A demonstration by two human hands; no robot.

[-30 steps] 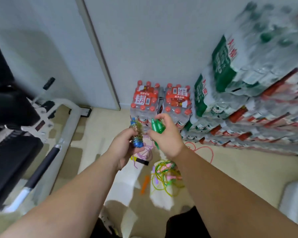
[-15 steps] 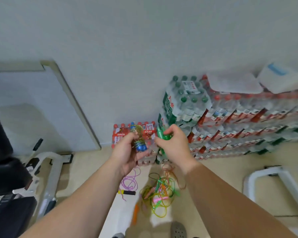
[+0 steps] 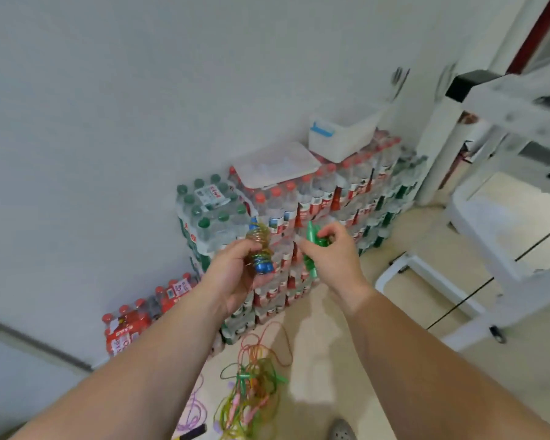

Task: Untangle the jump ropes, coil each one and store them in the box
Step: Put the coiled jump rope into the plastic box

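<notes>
My left hand (image 3: 235,274) grips a coiled jump rope with blue handles (image 3: 260,249), its cord wound round the handles. Just to its right, my right hand (image 3: 332,258) holds green jump rope handles (image 3: 313,246). Both are raised at chest height in front of the stacked bottles. On the floor below lies a tangled heap of jump ropes (image 3: 251,392), green, orange and pink, with a purple rope (image 3: 192,411) and a black and yellow handle (image 3: 192,433) to its left. A clear plastic box (image 3: 343,134) with a blue latch sits on top of the bottle stack, its lid (image 3: 277,166) beside it.
Shrink-wrapped packs of water bottles (image 3: 299,217) are stacked against the white wall, with a lower red-capped pack (image 3: 140,315) to the left. A white metal frame (image 3: 505,217) stands at the right. A shoe toe (image 3: 340,430) shows at the bottom.
The view has swung up and to the right, bringing the box on the bottle stack into sight. Both hands keep their ropes and stay close together.
</notes>
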